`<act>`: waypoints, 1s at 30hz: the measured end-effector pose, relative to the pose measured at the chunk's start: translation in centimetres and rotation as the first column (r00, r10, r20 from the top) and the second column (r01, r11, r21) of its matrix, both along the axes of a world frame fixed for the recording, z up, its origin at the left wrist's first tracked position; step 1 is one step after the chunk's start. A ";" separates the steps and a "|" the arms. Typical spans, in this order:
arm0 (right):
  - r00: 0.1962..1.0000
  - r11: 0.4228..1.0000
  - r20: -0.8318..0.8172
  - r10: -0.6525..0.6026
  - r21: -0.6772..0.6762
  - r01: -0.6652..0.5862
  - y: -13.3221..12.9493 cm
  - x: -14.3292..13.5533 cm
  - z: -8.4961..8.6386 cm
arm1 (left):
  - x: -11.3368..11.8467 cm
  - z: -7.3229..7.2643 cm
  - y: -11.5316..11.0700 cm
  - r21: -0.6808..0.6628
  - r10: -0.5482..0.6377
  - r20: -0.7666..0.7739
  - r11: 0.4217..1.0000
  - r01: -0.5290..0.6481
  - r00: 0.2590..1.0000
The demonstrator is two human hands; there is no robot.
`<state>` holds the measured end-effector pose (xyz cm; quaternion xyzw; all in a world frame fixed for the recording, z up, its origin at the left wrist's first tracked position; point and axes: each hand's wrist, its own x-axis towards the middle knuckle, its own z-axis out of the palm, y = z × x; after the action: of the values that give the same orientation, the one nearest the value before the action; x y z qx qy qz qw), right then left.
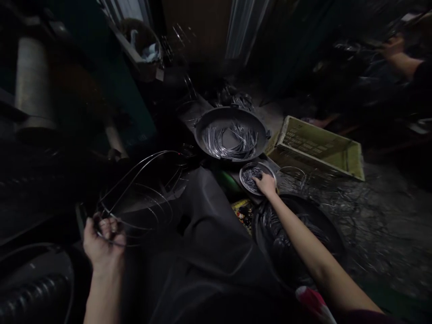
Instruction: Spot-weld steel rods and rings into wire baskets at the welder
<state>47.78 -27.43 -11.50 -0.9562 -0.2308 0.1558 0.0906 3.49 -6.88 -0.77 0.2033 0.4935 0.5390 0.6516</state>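
Observation:
My left hand (105, 238) is closed around several thin metal wires (135, 173) at the lower left. The wires arc up and to the right from its fingers. My right hand (265, 184) reaches into a small round metal bowl (274, 176), its fingers together among small shiny metal pieces (249, 175). What sits between those fingertips is too small to make out. Just beyond the bowl, a wide dark pan (207, 128) holds a loose ring of bent wires (245, 141). A dark cloth or apron (209, 225) covers my lap between the arms.
A yellow-green plastic crate (320, 148) lies right of the pan. Below my right forearm is a large black basin (332, 229) with dark wires. Loose wires (378, 229) litter the floor at right. Another person's hand (393, 47) shows at upper right. Machinery (33, 85) stands at left.

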 end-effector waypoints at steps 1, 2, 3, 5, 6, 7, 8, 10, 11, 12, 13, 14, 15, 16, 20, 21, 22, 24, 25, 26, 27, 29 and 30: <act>1.000 1.000 -0.006 -0.003 -0.014 0.002 0.5 -0.3 -0.1 | 0.6 0.0 0.2 0.005 0.034 0.024 0.999 -0.035 0.999; 1.000 1.000 -0.016 -0.002 -0.024 0.002 0.8 -0.7 0.0 | 1.2 0.0 0.3 0.007 0.067 0.051 0.998 -0.068 0.996; 1.000 1.000 -0.028 -0.001 -0.030 0.001 1.1 -1.1 0.2 | 1.7 0.0 0.4 0.003 0.091 0.077 0.996 -0.092 0.993; 0.999 0.999 -0.045 -0.020 -0.038 0.018 1.1 -1.5 0.7 | 2.7 -0.2 0.7 -0.016 0.080 0.105 0.997 -0.079 0.991; 0.998 0.998 -0.044 -0.045 -0.040 0.044 0.9 -1.5 0.8 | 3.0 -0.5 1.0 0.001 0.076 0.103 0.997 -0.077 0.992; 0.998 0.999 -0.047 -0.048 -0.028 0.047 0.7 -1.4 0.8 | 3.2 -0.8 1.4 0.041 0.080 0.086 0.996 -0.084 0.993; 0.998 0.998 -0.031 -0.058 0.014 0.058 0.4 -1.3 0.8 | 3.3 -1.1 1.7 0.077 0.102 0.064 0.991 -0.106 0.993; 0.986 0.977 -0.022 -0.167 0.130 0.168 0.1 -1.5 1.1 | 3.2 -1.6 2.2 0.139 0.161 0.018 0.977 -0.162 0.987; 0.974 0.956 -0.031 -0.225 0.184 0.227 0.2 -1.9 1.4 | 3.0 -1.9 2.3 0.159 0.194 -0.001 0.969 -0.191 0.981; 0.962 0.931 -0.059 -0.268 0.241 0.274 0.5 -2.6 1.9 | 2.9 -2.1 2.3 0.174 0.219 -0.017 0.961 -0.213 0.976; 0.953 0.902 -0.109 -0.282 0.308 0.302 1.0 -3.7 2.6 | 2.7 -2.3 2.3 0.187 0.245 -0.031 0.954 -0.235 0.969; 0.946 0.866 -0.187 -0.265 0.385 0.319 2.0 -5.0 3.3 | 2.6 -2.4 2.3 0.200 0.266 -0.043 0.947 -0.253 0.963; 0.934 0.823 -0.288 -0.211 0.463 0.329 3.2 -6.7 4.2 | 2.4 -2.6 2.2 0.212 0.284 -0.052 0.940 -0.267 0.957; 0.907 0.772 -0.404 -0.118 0.537 0.339 4.8 -8.7 5.0 | 2.2 -2.7 2.2 0.224 0.299 -0.062 0.934 -0.279 0.952; 0.603 0.664 -0.727 0.329 0.632 0.400 12.4 -17.5 8.2 | 1.7 -2.7 2.3 0.281 0.338 -0.088 0.911 -0.302 0.937; 0.545 0.647 -0.743 0.388 0.641 0.413 14.2 -19.5 8.9 | 1.6 -2.6 2.3 0.289 0.340 -0.091 0.908 -0.302 0.936; 0.505 0.634 -0.749 0.429 0.648 0.422 16.0 -21.3 9.5 | 1.5 -2.6 2.4 0.294 0.342 -0.091 0.906 -0.303 0.935; 0.463 0.623 -0.750 0.472 0.656 0.427 18.8 -24.1 10.5 | 1.1 -2.5 2.4 0.299 0.347 -0.086 0.903 -0.308 0.934; 0.446 0.620 -0.750 0.489 0.658 0.428 19.9 -25.2 11.0 | 0.9 -2.5 2.5 0.303 0.351 -0.084 0.901 -0.312 0.933; 0.427 0.615 -0.750 0.504 0.659 0.432 20.8 -26.0 11.3 | 0.8 -2.6 2.6 0.306 0.357 -0.082 0.897 -0.318 0.930; 0.407 0.607 -0.752 0.519 0.659 0.444 21.6 -26.7 11.6 | 0.6 -2.6 2.7 0.309 0.366 -0.081 0.894 -0.326 0.927; 0.366 0.589 -0.755 0.543 0.654 0.474 22.5 -27.6 12.0 | 0.2 -2.9 2.9 0.309 0.381 -0.089 0.889 -0.338 0.920; 0.353 0.583 -0.758 0.549 0.649 0.488 22.8 -27.9 12.2 | 0.0 -3.0 3.1 0.307 0.391 -0.093 0.886 -0.347 0.916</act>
<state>19.92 -4.63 0.69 -0.5195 -0.1985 0.5467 0.6260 3.53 -3.82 -3.80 0.2376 0.4887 0.7013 0.4614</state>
